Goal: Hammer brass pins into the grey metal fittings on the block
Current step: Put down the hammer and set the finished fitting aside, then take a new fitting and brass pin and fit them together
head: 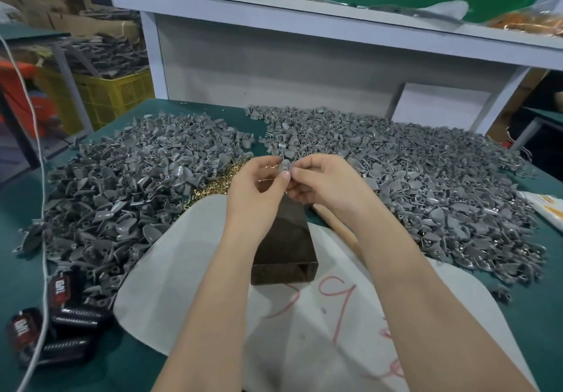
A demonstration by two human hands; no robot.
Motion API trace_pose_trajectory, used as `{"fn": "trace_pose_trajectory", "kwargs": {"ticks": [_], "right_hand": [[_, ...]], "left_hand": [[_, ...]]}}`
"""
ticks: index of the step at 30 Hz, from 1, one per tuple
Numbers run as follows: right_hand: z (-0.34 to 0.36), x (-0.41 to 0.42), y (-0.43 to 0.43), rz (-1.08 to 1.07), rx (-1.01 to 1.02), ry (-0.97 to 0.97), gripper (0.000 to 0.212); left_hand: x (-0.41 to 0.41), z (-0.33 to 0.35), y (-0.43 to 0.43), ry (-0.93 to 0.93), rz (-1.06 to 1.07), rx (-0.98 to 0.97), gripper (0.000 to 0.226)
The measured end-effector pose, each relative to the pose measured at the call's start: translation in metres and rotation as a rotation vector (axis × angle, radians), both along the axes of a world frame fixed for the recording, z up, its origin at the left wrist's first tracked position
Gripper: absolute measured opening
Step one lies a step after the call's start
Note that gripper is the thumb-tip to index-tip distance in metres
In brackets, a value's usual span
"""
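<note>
Fitting (285,166) near block (283,239), grey heaps (137,178) around.

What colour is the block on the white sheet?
Dark brown; the block shows best in the head view.

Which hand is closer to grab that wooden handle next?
Probably the right hand. The wooden handle lies right of the dark block, just under that wrist. The left hand would have to cross the block. Both now pinch one grey fitting, so the left could hold it alone.
</note>
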State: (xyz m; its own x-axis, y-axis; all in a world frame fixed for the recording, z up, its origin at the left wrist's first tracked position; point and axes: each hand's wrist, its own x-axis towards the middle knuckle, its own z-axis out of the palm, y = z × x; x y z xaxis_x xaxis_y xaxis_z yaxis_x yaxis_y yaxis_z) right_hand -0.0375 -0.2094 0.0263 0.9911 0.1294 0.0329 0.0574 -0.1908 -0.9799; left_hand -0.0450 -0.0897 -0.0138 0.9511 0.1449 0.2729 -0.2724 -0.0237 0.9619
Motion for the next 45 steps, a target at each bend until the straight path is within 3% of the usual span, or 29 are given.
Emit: {"fn": "trace_pose_trajectory", "kwargs": {"ticks": [4,6,9,11,18,21,26,32,34,42,45], "right_hand": [[0.005,0.015,0.012,0.068,-0.011,0.066,0.016],[0.004,0.029,0.013,0.021,-0.196,-0.002,0.019],[-0.01,0.06,0.016,-0.145,-0.703,-0.147,0.014],[-0.025,0.079,0.022,-0.103,-1.002,-0.084,0.016],[-0.047,0.108,0.043,-0.094,-1.253,0.084,0.029],[-0.048,0.113,0.047,-0.073,-1.255,0.082,0.027],[-0.048,0.11,0.043,-0.089,-1.189,0.067,0.019],[-0.015,0.072,0.018,-0.177,-0.549,-0.111,0.006],[-0.006,0.051,0.008,-0.15,-0.438,-0.091,0.017],[-0.01,-0.006,-0.007,-0.083,-0.438,-0.098,0.012],[-0.017,-0.01,-0.008,-0.135,-0.304,-0.062,0.011]], "left_hand": [[0.002,0.001,0.006,-0.005,0.102,-0.077,0.016],[0.002,0.0,0.011,0.013,0.188,-0.124,0.017],[0.005,-0.002,0.019,0.112,0.297,-0.262,0.025],[0.007,-0.002,0.021,0.171,0.298,-0.372,0.026],[0.004,-0.001,0.017,0.151,0.233,-0.421,0.021],[0.004,0.001,0.017,0.14,0.192,-0.394,0.021],[0.004,-0.003,0.015,0.162,0.176,-0.186,0.021],[0.003,-0.006,0.009,0.12,0.131,0.13,0.009],[0.002,-0.008,0.007,0.096,0.12,0.213,0.008],[-0.003,-0.002,-0.001,0.054,0.006,0.405,0.023],[-0.005,0.001,-0.003,0.066,-0.031,0.389,0.02]]}}
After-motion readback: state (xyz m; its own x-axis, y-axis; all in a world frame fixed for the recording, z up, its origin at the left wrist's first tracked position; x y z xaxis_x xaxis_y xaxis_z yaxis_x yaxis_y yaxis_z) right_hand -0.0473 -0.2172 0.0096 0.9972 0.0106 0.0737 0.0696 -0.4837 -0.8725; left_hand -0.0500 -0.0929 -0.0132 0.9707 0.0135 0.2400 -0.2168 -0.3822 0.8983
